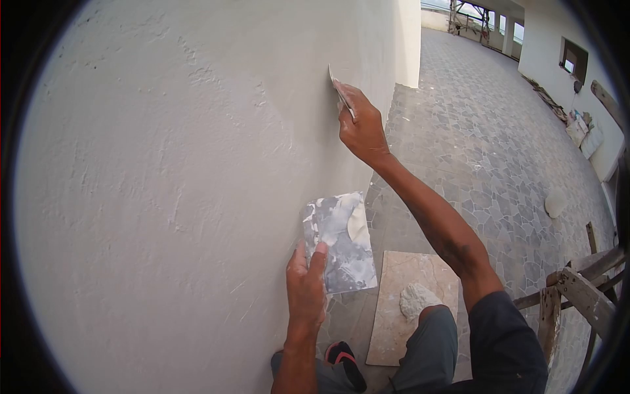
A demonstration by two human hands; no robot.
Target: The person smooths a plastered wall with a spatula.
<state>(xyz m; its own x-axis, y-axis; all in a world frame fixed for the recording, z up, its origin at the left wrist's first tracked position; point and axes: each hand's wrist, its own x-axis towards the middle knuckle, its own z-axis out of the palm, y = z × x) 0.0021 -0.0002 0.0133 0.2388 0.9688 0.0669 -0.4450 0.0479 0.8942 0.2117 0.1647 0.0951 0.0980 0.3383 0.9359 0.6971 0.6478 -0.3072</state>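
My right hand (362, 125) is closed around a putty knife (335, 80), its thin blade edge-on against the grey plastered wall (197, 151). Lower down, my left hand (307, 282) grips a flat rectangular board (340, 243) by its left edge, thumb on top. Grey and white smears cover the board, and a pale patch of putty (358, 226) sits near its right side. On the floor by my knee, a heap of white putty (417, 299) rests on a beige tile (387, 328). Part of the heap is hidden by my leg.
Grey stone-patterned paving (472, 131) stretches away on the right. Rough wooden trestle beams (587, 295) stand at the lower right. A pale round lump (555, 203) lies on the floor. Sacks (584, 131) lean along the far white wall (604, 72).
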